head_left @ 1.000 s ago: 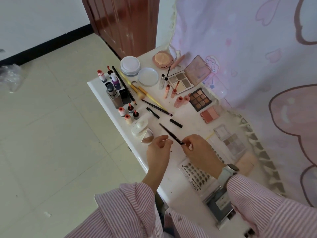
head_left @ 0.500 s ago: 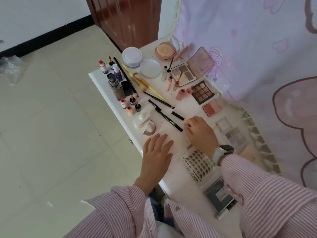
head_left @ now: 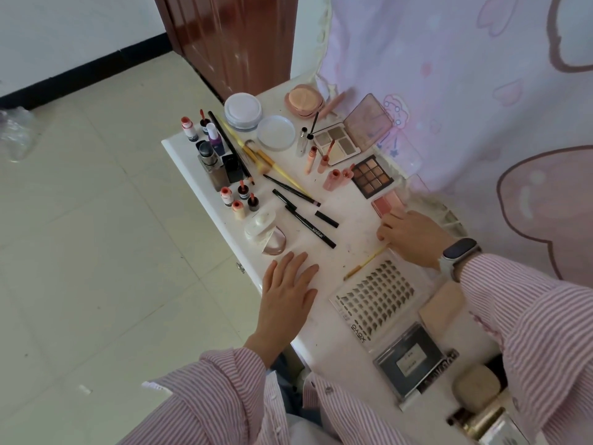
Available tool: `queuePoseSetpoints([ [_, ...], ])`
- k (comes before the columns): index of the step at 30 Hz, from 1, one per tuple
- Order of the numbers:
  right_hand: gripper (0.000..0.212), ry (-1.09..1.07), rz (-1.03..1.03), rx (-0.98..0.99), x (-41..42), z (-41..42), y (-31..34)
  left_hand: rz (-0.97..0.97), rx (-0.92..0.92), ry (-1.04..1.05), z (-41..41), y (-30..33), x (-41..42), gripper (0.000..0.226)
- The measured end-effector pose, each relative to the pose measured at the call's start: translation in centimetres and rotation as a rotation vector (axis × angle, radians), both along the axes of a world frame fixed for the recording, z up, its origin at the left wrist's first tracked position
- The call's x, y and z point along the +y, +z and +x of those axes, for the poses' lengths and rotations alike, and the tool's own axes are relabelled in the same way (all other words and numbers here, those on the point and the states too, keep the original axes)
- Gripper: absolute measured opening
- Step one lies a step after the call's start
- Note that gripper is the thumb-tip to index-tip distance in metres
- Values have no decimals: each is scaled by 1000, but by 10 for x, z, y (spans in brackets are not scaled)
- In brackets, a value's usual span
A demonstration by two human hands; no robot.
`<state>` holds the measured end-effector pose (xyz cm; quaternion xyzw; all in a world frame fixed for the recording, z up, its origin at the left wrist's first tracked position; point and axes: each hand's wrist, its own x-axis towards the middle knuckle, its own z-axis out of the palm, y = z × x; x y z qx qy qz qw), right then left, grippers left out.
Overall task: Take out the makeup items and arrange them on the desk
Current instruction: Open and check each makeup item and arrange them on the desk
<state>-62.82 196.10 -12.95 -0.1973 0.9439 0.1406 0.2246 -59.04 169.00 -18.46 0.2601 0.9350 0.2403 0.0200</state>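
Makeup lies spread over the white desk. A black eyeliner pen lies at the middle, with a short black cap beside it. My left hand rests flat on the desk, fingers straight, just below the pen and holding nothing. My right hand sits at the right, next to the pink blush. Its fingers curl down to the desk and hide what is under them. A thin yellow stick pokes out from below it.
A brown eyeshadow palette, brushes and small bottles fill the far half. A false-lash tray, a grey box and a beige compact lie near me. A pink curtain hangs along the right side, and tiled floor lies to the left.
Both hands held the black pen; it now lies on the desk. My left hand went flat beside it, and my right hand moved right toward the blush.
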Motion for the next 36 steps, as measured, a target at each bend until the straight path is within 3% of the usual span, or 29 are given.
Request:
queuePoseSetpoints([
  [12, 15, 103, 59, -24, -2, -8, -6, -34, -17, 15, 1, 0, 2, 37],
  [17, 22, 213, 69, -66, -10, -18, -2, -55, 1, 8, 1, -2, 2, 39],
  [23, 16, 151, 15, -80, -12, -16, 4, -124, 65, -19, 2, -7, 2, 35],
  [27, 4, 21, -343, 168, -15, -5, 8, -143, 69, -23, 4, -8, 3, 40],
  [31, 4, -573, -737, 56, -46, -4, -4, -150, 65, -19, 4, -7, 3, 41],
  [36, 10, -754, -1036, 53, -88, -16, -14, -154, 58, -1, 3, -2, 5, 39],
])
